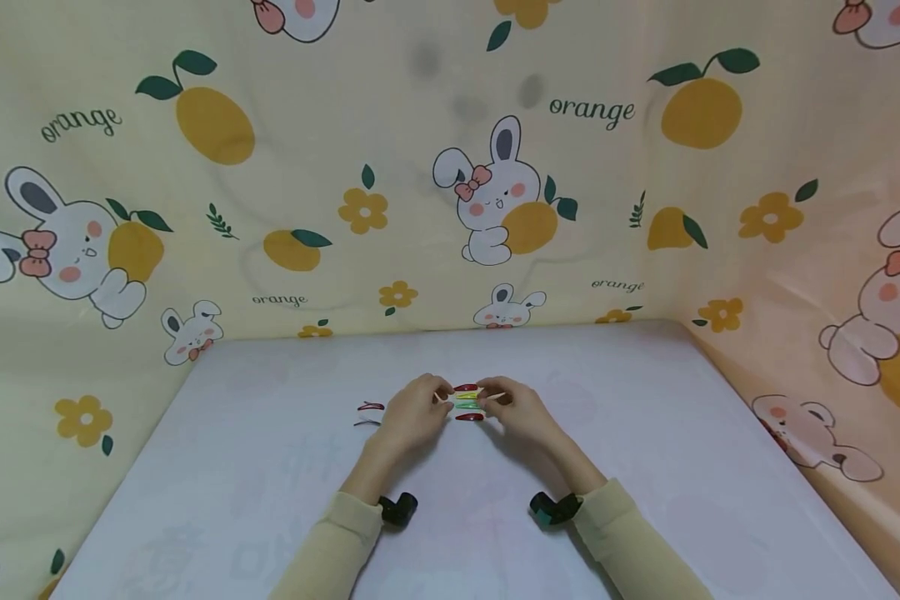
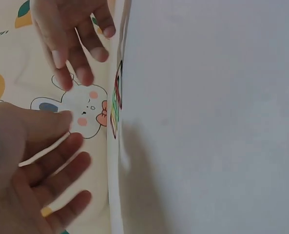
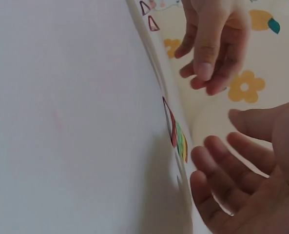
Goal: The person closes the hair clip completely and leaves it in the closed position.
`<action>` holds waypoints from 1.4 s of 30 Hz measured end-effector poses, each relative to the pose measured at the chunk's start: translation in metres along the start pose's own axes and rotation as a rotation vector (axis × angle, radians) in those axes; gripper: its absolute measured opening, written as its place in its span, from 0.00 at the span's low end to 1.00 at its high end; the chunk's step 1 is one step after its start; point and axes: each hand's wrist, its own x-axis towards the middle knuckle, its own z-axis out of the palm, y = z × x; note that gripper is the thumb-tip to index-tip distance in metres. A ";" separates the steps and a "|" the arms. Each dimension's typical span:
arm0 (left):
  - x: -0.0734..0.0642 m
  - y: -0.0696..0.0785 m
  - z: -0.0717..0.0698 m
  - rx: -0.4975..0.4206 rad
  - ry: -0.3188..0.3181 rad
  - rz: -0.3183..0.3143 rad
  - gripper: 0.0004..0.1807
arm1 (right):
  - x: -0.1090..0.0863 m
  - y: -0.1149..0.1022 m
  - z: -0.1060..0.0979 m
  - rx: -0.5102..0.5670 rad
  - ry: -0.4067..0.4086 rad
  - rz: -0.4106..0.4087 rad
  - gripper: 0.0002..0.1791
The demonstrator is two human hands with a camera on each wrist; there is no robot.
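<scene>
Several snap hair clips lie in a short stack of rows on the white table: a red clip [image 1: 466, 387] farthest away, then a yellow clip [image 1: 467, 397], a green clip [image 1: 467, 406] and a nearer red clip [image 1: 469, 417]. At their left ends is my left hand [image 1: 418, 408], fingers relaxed and apart, gripping nothing. My right hand [image 1: 516, 407] hovers by the right ends, its fingers loosely bent with air between them. Both wrist views show the green clip [image 2: 114, 105] and its neighbours on the table, beyond the fingertips.
Left of my left hand lie another red hair clip [image 1: 371, 406] and a dark clip [image 1: 367, 423]. A cloth printed with rabbits and oranges [image 1: 390, 167] hangs behind and beside the table [image 1: 270, 500]. Black wrist cameras [image 1: 399, 510] sit at both sleeve cuffs.
</scene>
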 end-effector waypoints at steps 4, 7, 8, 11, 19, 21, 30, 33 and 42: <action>-0.002 -0.003 -0.006 -0.049 0.062 0.007 0.11 | -0.002 -0.004 0.000 0.065 0.046 -0.046 0.22; -0.003 -0.007 -0.010 -0.069 0.112 0.008 0.11 | -0.003 -0.009 0.001 0.112 0.085 -0.080 0.22; -0.004 -0.008 -0.012 -0.075 0.130 0.010 0.11 | -0.003 -0.011 0.002 0.129 0.098 -0.091 0.21; -0.006 -0.012 -0.016 -0.094 0.183 0.026 0.11 | -0.005 -0.018 0.005 0.189 0.131 -0.109 0.20; -0.011 -0.031 -0.031 -0.137 0.254 0.092 0.11 | -0.009 -0.034 0.016 0.310 0.175 -0.144 0.18; -0.011 -0.036 -0.035 -0.136 0.258 0.092 0.12 | -0.009 -0.037 0.018 0.321 0.171 -0.143 0.18; -0.019 -0.058 -0.054 -0.107 0.232 0.103 0.12 | -0.007 -0.051 0.032 0.363 0.130 -0.135 0.19; -0.024 -0.065 -0.060 -0.081 0.218 0.095 0.12 | -0.005 -0.053 0.038 0.338 0.113 -0.154 0.18; -0.038 -0.083 -0.070 0.013 0.158 0.076 0.11 | -0.004 -0.054 0.058 0.176 0.046 -0.270 0.17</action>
